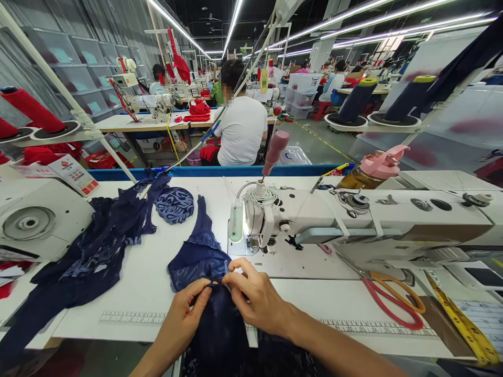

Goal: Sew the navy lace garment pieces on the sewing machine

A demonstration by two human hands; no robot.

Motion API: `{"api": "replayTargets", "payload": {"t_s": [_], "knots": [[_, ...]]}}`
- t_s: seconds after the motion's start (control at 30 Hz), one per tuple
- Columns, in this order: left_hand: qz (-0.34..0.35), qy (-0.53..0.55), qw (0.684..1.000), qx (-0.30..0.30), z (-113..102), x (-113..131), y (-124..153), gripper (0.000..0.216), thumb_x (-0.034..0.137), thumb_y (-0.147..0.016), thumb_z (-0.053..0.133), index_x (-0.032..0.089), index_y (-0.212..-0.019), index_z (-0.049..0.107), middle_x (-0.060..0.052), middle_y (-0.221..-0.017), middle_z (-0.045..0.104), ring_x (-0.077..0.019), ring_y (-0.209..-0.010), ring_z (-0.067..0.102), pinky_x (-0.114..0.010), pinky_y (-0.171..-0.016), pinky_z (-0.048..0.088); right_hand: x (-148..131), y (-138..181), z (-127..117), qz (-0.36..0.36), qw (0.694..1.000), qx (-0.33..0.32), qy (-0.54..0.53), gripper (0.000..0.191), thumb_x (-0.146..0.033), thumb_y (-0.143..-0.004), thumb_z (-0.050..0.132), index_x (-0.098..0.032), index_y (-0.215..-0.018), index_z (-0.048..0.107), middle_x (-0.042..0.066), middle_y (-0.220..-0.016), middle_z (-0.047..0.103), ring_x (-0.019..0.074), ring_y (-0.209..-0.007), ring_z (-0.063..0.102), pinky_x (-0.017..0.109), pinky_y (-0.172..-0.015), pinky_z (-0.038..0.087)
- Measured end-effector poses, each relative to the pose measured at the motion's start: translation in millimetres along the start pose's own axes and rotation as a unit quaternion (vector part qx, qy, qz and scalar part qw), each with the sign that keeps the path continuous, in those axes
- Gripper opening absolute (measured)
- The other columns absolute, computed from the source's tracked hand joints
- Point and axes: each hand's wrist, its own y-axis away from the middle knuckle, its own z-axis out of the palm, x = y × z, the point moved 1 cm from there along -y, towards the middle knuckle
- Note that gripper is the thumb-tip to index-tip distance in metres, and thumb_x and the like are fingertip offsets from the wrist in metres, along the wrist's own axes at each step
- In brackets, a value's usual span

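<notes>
bright | overhead tube lights | sharp | edges bowed

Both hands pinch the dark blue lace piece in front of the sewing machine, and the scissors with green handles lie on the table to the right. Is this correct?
Not quite: the head view shows the scissors with red and orange handles, not green. The rest holds: the left hand and right hand pinch the dark blue lace piece in front of the sewing machine.

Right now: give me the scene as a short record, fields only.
left hand: pinching navy lace piece
right hand: pinching same piece, beside the left
sewing machine: behind the hands, lamp lit
scissors: on table, right of hands
tape measure: far right
navy fabric pile: left on table
person in white shirt: seated ahead, back turned
</notes>
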Motion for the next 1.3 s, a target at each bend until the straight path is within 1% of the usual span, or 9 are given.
{"api": "replayTargets", "payload": {"t_s": [0.17, 0.27, 0.37, 0.47, 0.57, 0.83, 0.93, 1.0, 1.3], "knots": [[0.08, -0.079, 0.993, 0.033, 3, -6, 1, 0.028, 0.037, -0.097, 0.044, 0.023, -0.094, 0.068, -0.003, -0.083, 0.066, -0.0182, -0.078, 0.063, -0.026, -0.07, 0.05, -4, -3, 0, 0.046, 0.995, -0.018, -0.082, 0.01, -0.025, -0.092, 0.056, -0.022, -0.1, 0.061, 0.007, -0.109, 0.058, 0.0167, -0.084, 0.059, 0.028, -0.075, 0.048], [0.129, -0.15, 0.974, 0.107, 4, -6, 1, 0.02, 0.032, -0.096, 0.047, 0.024, -0.096, 0.066, -0.003, -0.083, 0.065, -0.0181, -0.077, 0.063, -0.026, -0.068, 0.05, -3, -6, 2, 0.041, 0.992, -0.012, -0.121, 0.003, -0.019, -0.09, 0.056, -0.022, -0.09, 0.058, 0.002, -0.092, 0.058, 0.016, -0.081, 0.057, 0.026, -0.072, 0.046], [0.175, -0.191, 0.952, 0.161, 2, -6, 0, 0.024, 0.026, -0.093, 0.051, 0.026, -0.115, 0.061, -0.003, -0.091, 0.065, -0.0176, -0.083, 0.064, -0.027, -0.073, 0.053, -2, -7, 2, 0.033, 0.992, 0.0, -0.12, 0.007, -0.017, -0.09, 0.055, -0.022, -0.085, 0.056, 0.001, -0.086, 0.056, 0.0156, -0.077, 0.054, 0.026, -0.068, 0.042], [0.216, -0.209, 0.945, 0.127, 0, -6, -3, 0.036, 0.019, -0.094, 0.048, 0.031, -0.128, 0.056, -0.001, -0.089, 0.06, -0.0137, -0.076, 0.062, -0.022, -0.066, 0.052, -1, -6, 2, 0.028, 0.992, -0.003, -0.119, 0.008, -0.017, -0.091, 0.054, -0.022, -0.085, 0.056, 0.001, -0.085, 0.057, 0.0157, -0.077, 0.053, 0.026, -0.068, 0.041], [0.239, -0.224, 0.936, 0.126, 0, -7, -6, 0.031, 0.016, -0.093, 0.049, 0.029, -0.119, 0.061, -0.002, -0.091, 0.057, -0.0124, -0.073, 0.059, -0.021, -0.062, 0.049, 0, -3, 2, 0.023, 0.992, -0.005, -0.126, 0.008, -0.02, -0.093, 0.054, -0.022, -0.086, 0.056, 0.002, -0.087, 0.058, 0.0163, -0.078, 0.054, 0.027, -0.068, 0.041], [0.256, -0.252, 0.923, 0.133, -2, -3, -9, 0.017, 0.013, -0.092, 0.052, 0.026, -0.095, 0.062, 0.001, -0.09, 0.067, -0.018, -0.089, 0.06, -0.039, -0.092, 0.042, 7, 0, 1, 0.16, 0.963, -0.007, -0.218, 0.02, -0.027, -0.092, 0.059, -0.022, -0.112, 0.057, -0.001, -0.095, 0.062, 0.0099, -0.06, 0.048, 0.025, -0.061, 0.043], [0.263, -0.284, 0.915, 0.117, -2, -2, -10, 0.018, 0.013, -0.093, 0.05, 0.027, -0.094, 0.061, 0.005, -0.081, 0.067, -0.0147, -0.079, 0.062, -0.047, -0.107, 0.03, 7, -3, 3, 0.144, 0.963, 0.007, -0.226, 0.005, -0.025, -0.091, 0.06, -0.021, -0.092, 0.063, -0.002, -0.084, 0.06, 0.0123, -0.069, 0.053, 0.024, -0.064, 0.041], [0.267, -0.298, 0.91, 0.109, -3, -1, -11, 0.017, 0.013, -0.093, 0.05, 0.027, -0.094, 0.061, 0.006, -0.078, 0.066, -0.0128, -0.074, 0.062, -0.05, -0.111, 0.024, 7, -6, 4, 0.131, 0.965, 0.029, -0.226, 0.011, -0.022, -0.091, 0.06, -0.021, -0.079, 0.062, -0.003, -0.076, 0.059, 0.0126, -0.071, 0.053, 0.024, -0.065, 0.04], [0.284, -0.326, 0.894, 0.115, -8, 15, -14, 0.013, 0.013, -0.092, 0.054, 0.024, -0.093, 0.06, 0.006, -0.081, 0.067, -0.0126, -0.075, 0.062, -0.054, -0.112, 0.019, 7, -19, 4, 0.089, 0.963, 0.046, -0.251, 0.009, -0.014, -0.083, 0.065, -0.019, -0.081, 0.072, -0.003, -0.069, 0.06, 0.0097, -0.06, 0.048, 0.022, -0.057, 0.037]]}}
